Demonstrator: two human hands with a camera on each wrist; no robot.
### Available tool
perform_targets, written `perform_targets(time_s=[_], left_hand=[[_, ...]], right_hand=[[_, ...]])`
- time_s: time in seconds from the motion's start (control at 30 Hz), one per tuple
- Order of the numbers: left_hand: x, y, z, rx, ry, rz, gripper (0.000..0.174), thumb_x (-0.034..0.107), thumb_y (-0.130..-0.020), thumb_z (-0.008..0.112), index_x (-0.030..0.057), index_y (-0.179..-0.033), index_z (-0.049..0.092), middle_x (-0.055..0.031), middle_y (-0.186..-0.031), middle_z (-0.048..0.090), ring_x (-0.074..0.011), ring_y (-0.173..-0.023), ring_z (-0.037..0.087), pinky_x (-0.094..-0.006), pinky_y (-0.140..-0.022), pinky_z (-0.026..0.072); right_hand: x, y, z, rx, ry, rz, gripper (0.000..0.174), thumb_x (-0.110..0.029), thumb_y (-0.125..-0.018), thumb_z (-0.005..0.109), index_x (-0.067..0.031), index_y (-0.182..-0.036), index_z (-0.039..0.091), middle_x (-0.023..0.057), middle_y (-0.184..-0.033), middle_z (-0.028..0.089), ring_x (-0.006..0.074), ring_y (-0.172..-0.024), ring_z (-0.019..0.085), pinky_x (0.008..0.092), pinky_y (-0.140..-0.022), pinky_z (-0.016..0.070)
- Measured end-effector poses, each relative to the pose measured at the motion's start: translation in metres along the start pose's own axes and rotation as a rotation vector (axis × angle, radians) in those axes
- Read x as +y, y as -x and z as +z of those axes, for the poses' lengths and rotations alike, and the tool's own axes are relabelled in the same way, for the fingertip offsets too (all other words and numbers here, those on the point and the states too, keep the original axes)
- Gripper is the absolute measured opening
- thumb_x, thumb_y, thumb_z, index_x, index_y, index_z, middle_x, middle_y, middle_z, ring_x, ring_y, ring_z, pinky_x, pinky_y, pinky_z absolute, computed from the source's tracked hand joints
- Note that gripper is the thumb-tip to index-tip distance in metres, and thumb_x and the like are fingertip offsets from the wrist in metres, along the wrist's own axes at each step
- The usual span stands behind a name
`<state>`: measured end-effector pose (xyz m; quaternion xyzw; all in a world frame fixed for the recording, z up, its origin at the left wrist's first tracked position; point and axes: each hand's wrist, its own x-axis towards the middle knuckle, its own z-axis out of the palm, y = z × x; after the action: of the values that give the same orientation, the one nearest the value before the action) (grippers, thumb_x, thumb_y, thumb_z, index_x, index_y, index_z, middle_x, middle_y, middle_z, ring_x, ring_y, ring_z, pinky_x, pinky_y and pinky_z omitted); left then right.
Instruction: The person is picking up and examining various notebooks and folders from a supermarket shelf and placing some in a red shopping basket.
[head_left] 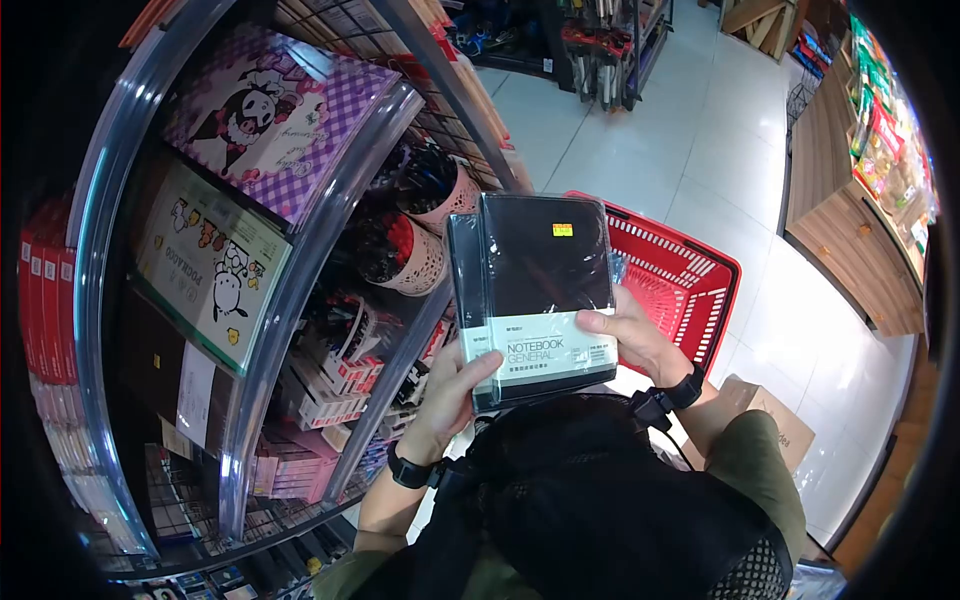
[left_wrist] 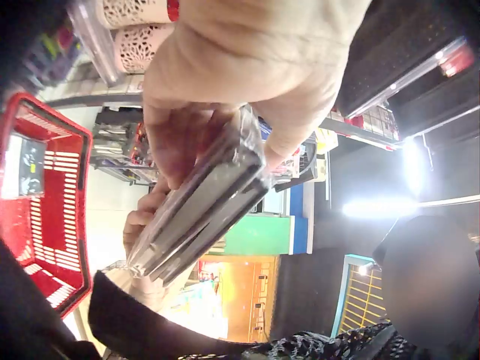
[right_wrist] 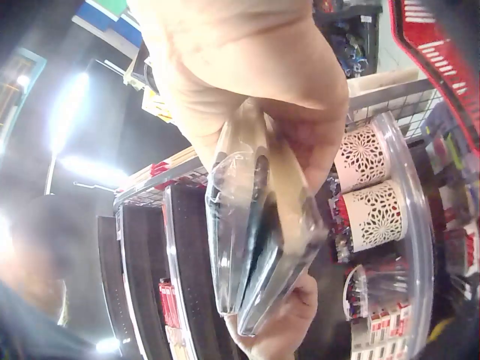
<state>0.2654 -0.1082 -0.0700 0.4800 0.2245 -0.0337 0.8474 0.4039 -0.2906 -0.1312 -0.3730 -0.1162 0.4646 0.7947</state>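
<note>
Both hands hold two black notebooks in clear plastic wrap, one overlapping the other. The top notebook (head_left: 545,265) has a yellow price sticker and a white paper band printed "NOTEBOOK GENERAL". Part of the lower notebook (head_left: 464,265) shows along the left side. My left hand (head_left: 452,392) grips the left edge, its thumb over the band. On the opposite edge, my right hand (head_left: 642,337) pinches the pair with its thumb on top. From the right wrist, the page edges of the notebooks (right_wrist: 251,202) spread slightly apart. The fingers underneath are mostly hidden in the head view.
A red shopping basket (head_left: 738,268) stands on the floor beyond my right hand. At left, a shelf holds a purple checked folder (head_left: 300,120), a white cartoon folder (head_left: 205,255) and pink pen cups (head_left: 418,268). A cardboard box (head_left: 790,425) and wooden cabinet (head_left: 840,240) are at right.
</note>
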Motion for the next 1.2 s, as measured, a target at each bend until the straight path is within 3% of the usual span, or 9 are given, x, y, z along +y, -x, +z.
perform_targets(time_s=[0.1, 0.33, 0.4, 0.67, 0.77, 0.8, 0.9, 1.07, 1.2], left_hand=[[0.002, -0.004, -0.002, 0.04, -0.189, -0.015, 0.041, 0.013, -0.08, 0.067, -0.0041, -0.114, 0.053, -0.0123, -0.107, 0.061, -0.0175, -0.096, 0.06, -0.0304, -0.087, 0.0459], [-0.008, -0.019, 0.004, -0.021, -0.31, 0.045, 0.041, 0.018, -0.078, 0.072, -0.003, -0.111, 0.056, -0.011, -0.104, 0.063, -0.0149, -0.095, 0.06, -0.0304, -0.086, 0.0463], [-0.008, -0.023, 0.004, -0.059, -0.353, 0.029, 0.046, 0.024, -0.077, 0.074, -0.0031, -0.109, 0.057, -0.0106, -0.103, 0.063, -0.0142, -0.093, 0.06, -0.0294, -0.085, 0.0463], [-0.004, -0.05, -0.005, -0.267, -0.549, -0.07, 0.047, 0.027, -0.077, 0.073, -0.0027, -0.109, 0.056, -0.0075, -0.099, 0.062, -0.0103, -0.092, 0.057, -0.027, -0.083, 0.0455], [-0.013, -0.058, 0.001, -0.214, -0.478, -0.101, 0.042, 0.018, -0.083, 0.066, -0.0013, -0.117, 0.051, -0.0058, -0.106, 0.06, -0.0102, -0.097, 0.055, -0.0246, -0.086, 0.0433], [-0.014, -0.058, 0.001, -0.194, -0.446, -0.108, 0.046, 0.014, -0.084, 0.063, -0.002, -0.124, 0.045, -0.0083, -0.113, 0.057, -0.0135, -0.103, 0.054, -0.0266, -0.091, 0.0403], [-0.026, -0.059, -0.027, -0.114, -0.506, -0.008, 0.047, 0.01, -0.087, 0.058, -0.0029, -0.129, 0.04, -0.0135, -0.122, 0.053, -0.0178, -0.107, 0.054, -0.0282, -0.092, 0.0414], [-0.026, -0.036, -0.063, 0.073, -0.282, -0.04, 0.037, 0.012, -0.089, 0.055, -0.0004, -0.122, 0.047, -0.0138, -0.113, 0.058, -0.0169, -0.097, 0.06, -0.0266, -0.082, 0.0464], [-0.032, -0.015, -0.088, 0.309, -0.17, -0.052, 0.031, 0.013, -0.09, 0.054, -0.0006, -0.117, 0.051, -0.0141, -0.108, 0.06, -0.018, -0.094, 0.061, -0.0268, -0.08, 0.0472]], right_hand=[[-0.001, 0.003, -0.014, -0.003, 0.039, 0.018, 0.059, -0.019, -0.079, 0.071, 0.0006, -0.125, 0.039, 0.0128, -0.115, 0.054, 0.0203, -0.105, 0.054, 0.0341, -0.088, 0.0455], [0.004, 0.015, -0.039, 0.042, 0.048, -0.09, 0.056, -0.016, -0.079, 0.07, 0.0009, -0.124, 0.041, 0.0115, -0.115, 0.054, 0.0204, -0.107, 0.052, 0.034, -0.093, 0.0424], [0.007, 0.018, -0.044, 0.053, 0.045, -0.095, 0.056, -0.016, -0.079, 0.069, 0.0009, -0.125, 0.041, 0.0113, -0.116, 0.054, 0.0203, -0.107, 0.052, 0.0337, -0.093, 0.0421], [0.021, 0.014, -0.047, 0.047, -0.131, 0.006, 0.053, -0.011, -0.079, 0.069, 0.001, -0.123, 0.043, 0.0111, -0.117, 0.053, 0.0207, -0.108, 0.052, 0.0345, -0.095, 0.0412], [0.035, 0.005, -0.073, 0.082, -0.204, 0.04, 0.051, -0.01, -0.078, 0.069, 0.0003, -0.122, 0.044, 0.0115, -0.118, 0.053, 0.0211, -0.108, 0.053, 0.0343, -0.094, 0.043], [0.038, 0.002, -0.082, 0.118, -0.23, 0.068, 0.051, -0.01, -0.078, 0.069, 0.0003, -0.122, 0.044, 0.0119, -0.118, 0.053, 0.0216, -0.107, 0.054, 0.0346, -0.094, 0.0434], [0.045, -0.006, -0.118, 0.224, -0.192, 0.083, 0.044, -0.012, -0.081, 0.066, 0.0024, -0.119, 0.047, 0.0139, -0.114, 0.057, 0.0241, -0.105, 0.056, 0.0359, -0.092, 0.0453], [0.069, -0.025, -0.198, 0.365, -0.16, 0.224, 0.043, -0.011, -0.082, 0.065, 0.0034, -0.119, 0.047, 0.0171, -0.114, 0.057, 0.0251, -0.103, 0.058, 0.0364, -0.091, 0.0463], [0.13, -0.054, -0.265, 0.417, -0.199, 0.281, 0.041, -0.009, -0.082, 0.064, 0.0036, -0.118, 0.048, 0.0165, -0.114, 0.058, 0.0266, -0.102, 0.058, 0.0384, -0.089, 0.0472]])
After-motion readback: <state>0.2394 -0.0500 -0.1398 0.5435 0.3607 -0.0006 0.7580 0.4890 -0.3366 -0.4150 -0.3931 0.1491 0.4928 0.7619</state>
